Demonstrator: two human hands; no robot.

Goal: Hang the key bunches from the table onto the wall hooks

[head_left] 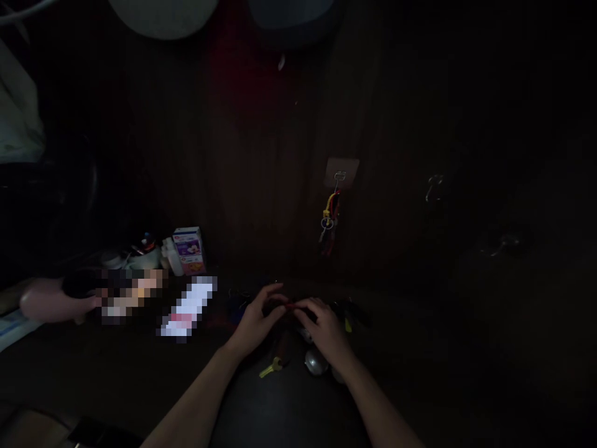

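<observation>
My left hand (257,317) and my right hand (323,325) meet low in the dim head view, thumbs and fingers drawn together. A small red thing (290,305), perhaps a cord, is pinched between both sets of fingertips; its shape is too dark to make out. Below my left hand lies a brass key (271,368) with a brown piece (282,346) beside it. A shiny silver round object (316,362) sits just under my right hand. Something blue (239,313) shows beyond my left wrist, and a yellow-green piece (348,325) to the right of my right hand.
Keys on a yellow and red cord (328,218) hang from a wall hook (340,177). More hooks (435,186) are farther right. To the left stand a small purple-and-white box (189,250), a lit blurred screen (189,308) and a pink rounded object (58,300).
</observation>
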